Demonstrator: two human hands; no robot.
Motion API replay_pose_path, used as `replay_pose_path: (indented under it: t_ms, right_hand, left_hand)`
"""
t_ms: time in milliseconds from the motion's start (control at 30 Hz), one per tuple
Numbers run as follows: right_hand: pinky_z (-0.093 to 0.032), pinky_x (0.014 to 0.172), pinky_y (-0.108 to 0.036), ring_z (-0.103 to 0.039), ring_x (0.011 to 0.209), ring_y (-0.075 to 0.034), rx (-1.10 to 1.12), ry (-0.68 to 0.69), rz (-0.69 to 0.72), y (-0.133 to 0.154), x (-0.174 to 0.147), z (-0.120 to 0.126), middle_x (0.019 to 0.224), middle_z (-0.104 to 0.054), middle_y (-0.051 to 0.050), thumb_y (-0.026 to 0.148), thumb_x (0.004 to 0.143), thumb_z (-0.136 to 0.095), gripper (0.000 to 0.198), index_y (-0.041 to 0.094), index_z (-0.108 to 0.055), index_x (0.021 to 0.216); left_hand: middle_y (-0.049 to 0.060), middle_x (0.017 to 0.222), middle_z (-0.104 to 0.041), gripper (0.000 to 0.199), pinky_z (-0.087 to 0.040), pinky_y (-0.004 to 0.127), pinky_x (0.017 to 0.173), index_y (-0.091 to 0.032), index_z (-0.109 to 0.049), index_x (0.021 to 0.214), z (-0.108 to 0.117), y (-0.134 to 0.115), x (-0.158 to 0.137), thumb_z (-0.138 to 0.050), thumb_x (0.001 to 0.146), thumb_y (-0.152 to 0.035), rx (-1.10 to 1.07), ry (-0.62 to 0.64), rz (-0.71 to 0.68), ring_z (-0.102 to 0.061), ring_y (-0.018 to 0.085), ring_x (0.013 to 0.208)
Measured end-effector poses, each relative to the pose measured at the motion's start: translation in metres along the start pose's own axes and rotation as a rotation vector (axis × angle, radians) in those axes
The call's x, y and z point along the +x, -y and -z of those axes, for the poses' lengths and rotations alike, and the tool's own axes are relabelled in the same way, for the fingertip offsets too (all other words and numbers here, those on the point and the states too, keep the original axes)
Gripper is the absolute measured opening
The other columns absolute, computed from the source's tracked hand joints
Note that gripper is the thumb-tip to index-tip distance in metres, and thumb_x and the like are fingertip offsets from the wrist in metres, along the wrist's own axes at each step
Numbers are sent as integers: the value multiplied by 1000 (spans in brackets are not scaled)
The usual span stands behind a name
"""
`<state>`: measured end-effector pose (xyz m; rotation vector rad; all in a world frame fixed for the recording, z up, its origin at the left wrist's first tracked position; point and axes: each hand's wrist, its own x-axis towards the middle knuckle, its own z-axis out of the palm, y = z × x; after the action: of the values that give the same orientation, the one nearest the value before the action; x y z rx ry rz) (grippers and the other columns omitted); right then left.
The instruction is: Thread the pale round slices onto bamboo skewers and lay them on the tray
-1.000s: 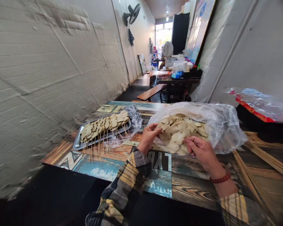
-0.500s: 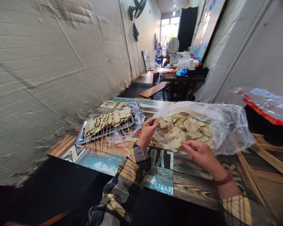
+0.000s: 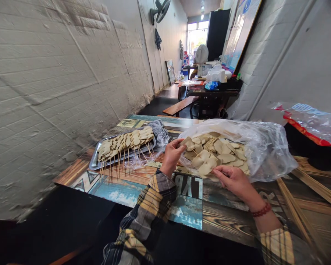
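Note:
My left hand [image 3: 173,156] pinches a thin pale beige slice [image 3: 186,141], which looks like a food slice, at the left side of the heap. My right hand [image 3: 233,180] is closed at the fingertips by the lower edge of several grouped slices [image 3: 205,163]. A thin skewer tip [image 3: 194,151] shows beyond those slices, pointing toward my left hand; its other end is hidden by slices and fingers. Behind both hands, more slices [image 3: 227,149] lie heaped in the mouth of a clear plastic bag [image 3: 273,147].
On the left, a metal tray [image 3: 93,162] holds several filled skewers [image 3: 125,141], their sticks overhanging the front rim. Crumpled grey plastic [image 3: 158,130] lies beside it. Bare bamboo sticks [image 3: 295,208] lie at the right of the patterned table [image 3: 220,217]. A brick wall [image 3: 57,92] borders the left.
The skewer tip now shows more plainly between the grouped slices and my left hand. Both hands stay almost in the same place; the view has shifted very slightly.

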<state>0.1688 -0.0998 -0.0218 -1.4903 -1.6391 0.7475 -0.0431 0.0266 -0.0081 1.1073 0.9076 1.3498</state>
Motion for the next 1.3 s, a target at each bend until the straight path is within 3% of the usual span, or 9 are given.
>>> replay_pose_path:
  t_ms: [500,833,967,1100,1300]
  right_hand:
    - [-37,49,-27,-52,46,-16,0,-6,3,0,1,-1,48,-56,2,51,92,-55,40,21,-71,71]
    - [-40,53,-26,-56,49,-16,-50,-7,20,-6,3,-4,49,-60,1,48,95,-53,40,19,-74,78]
    - [-40,52,-25,-56,48,-15,-53,-27,33,-6,3,-4,48,-59,1,50,95,-53,42,19,-74,76]
    - [-40,50,-26,-55,46,-15,-46,-42,19,-5,3,-3,48,-60,1,53,94,-53,44,19,-75,77]
    - [-40,49,-27,-56,45,-17,-45,-45,6,-2,2,-2,46,-59,0,53,91,-54,44,18,-77,79]
  left_hand:
    - [3,82,-75,23,-48,27,75,-17,-80,85,-1,1,-2,-78,62,-18,148,-9,-58,-64,17,78]
    - [5,88,-76,23,-49,30,80,-16,-80,87,-1,6,-3,-77,65,-22,248,70,-93,-66,21,85]
    - [5,89,-76,26,-48,29,79,-16,-79,88,-4,4,-6,-80,64,-23,177,113,-44,-64,19,83]
    - [2,83,-73,29,-44,27,74,-16,-78,86,-3,2,-6,-84,59,-26,51,73,31,-60,15,76]
    - [0,75,-66,35,-30,23,58,-15,-76,84,0,-1,-3,-87,52,-24,-131,86,137,-44,7,60]
